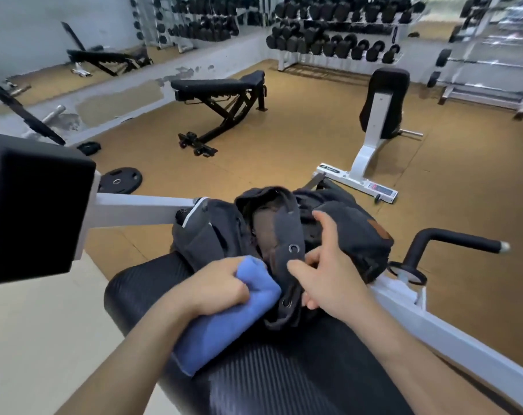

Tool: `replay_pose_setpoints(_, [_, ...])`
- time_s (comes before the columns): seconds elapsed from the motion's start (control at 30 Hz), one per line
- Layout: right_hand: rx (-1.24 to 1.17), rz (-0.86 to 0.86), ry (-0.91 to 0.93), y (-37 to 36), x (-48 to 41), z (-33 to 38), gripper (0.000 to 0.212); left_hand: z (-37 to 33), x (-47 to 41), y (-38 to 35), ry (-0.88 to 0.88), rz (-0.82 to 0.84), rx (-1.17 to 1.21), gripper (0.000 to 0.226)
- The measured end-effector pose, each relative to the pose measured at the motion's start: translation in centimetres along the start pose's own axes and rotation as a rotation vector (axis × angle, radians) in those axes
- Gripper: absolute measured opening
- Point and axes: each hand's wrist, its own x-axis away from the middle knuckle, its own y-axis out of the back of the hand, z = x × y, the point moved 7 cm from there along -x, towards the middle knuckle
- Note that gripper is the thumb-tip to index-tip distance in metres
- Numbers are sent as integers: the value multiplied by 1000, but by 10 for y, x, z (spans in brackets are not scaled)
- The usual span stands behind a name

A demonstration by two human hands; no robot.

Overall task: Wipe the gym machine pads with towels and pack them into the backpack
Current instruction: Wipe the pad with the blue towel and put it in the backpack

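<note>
A dark grey backpack (353, 232) lies on the far end of the black ribbed machine pad (269, 375), its top flap (284, 235) folded toward me. My left hand (221, 287) grips a folded blue towel (221, 324) right beside the bag's opening. My right hand (329, 277) rests on the flap and the bag's mouth, thumb stretched toward the towel and fingers loosely spread; I cannot see it clasp anything. The inside of the backpack is dark and hidden.
A square black pad (29, 205) on a white arm (140, 209) juts out at the left. A black handle (451, 238) and the white frame rail (451, 333) run along the right. Benches (221, 100), a weight plate (121, 179) and dumbbell racks (338, 40) stand beyond.
</note>
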Motion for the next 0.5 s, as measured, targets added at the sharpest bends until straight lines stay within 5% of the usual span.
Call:
replay_pose_setpoints(0.1, [441, 20, -38, -10, -39, -8, 98, -9, -13, -20, 104, 1, -218, 25])
replay_pose_setpoints(0.2, [720, 0, -44, -21, -85, -8, 93, -16, -17, -20, 178, 17, -324, 24])
replay_pose_setpoints(0.3, [638, -40, 2, 0, -99, -11, 67, -8, -8, -16, 215, 85, -288, 20])
replay_pose_setpoints(0.4, [349, -467, 186, 74, -85, 5, 58, -2, -1, 4, 235, 41, -239, 11])
replay_pose_setpoints(0.5, [506, -523, 5, 91, -86, -30, 51, -8, -10, 7, 201, 109, -187, 18])
